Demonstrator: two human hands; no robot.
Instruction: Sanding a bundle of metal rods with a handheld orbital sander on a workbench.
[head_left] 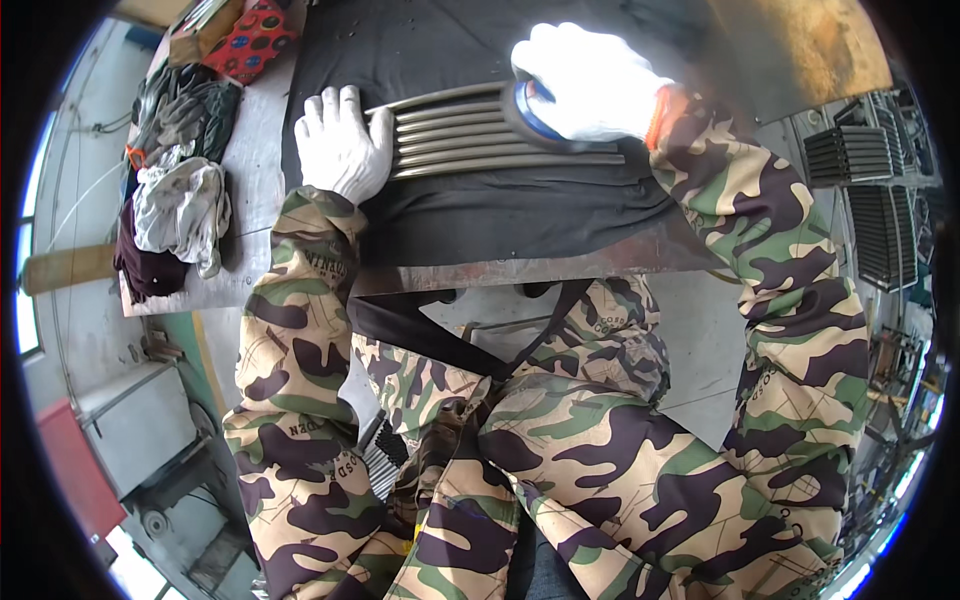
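Observation:
Several slim grey metal tubes (455, 132) lie side by side on a black cloth (520, 215), running left to right. My left hand (343, 147), in a white glove, rests flat over their left ends with the fingers spread. My right hand (592, 85), also in a white glove, is closed around a round grey pad with a blue edge (533, 122). That pad sits on top of the tubes towards their right ends and hides part of them. Its underside is out of sight, and it looks slightly blurred.
At the left of the metal table (265, 160) lie crumpled grey gloves (175, 115), a white cloth (185, 205) and a red patterned thing (255, 42). A brown board (810, 45) is at the far right. Dark stacked bars (850, 155) stand on a rack beyond my right arm.

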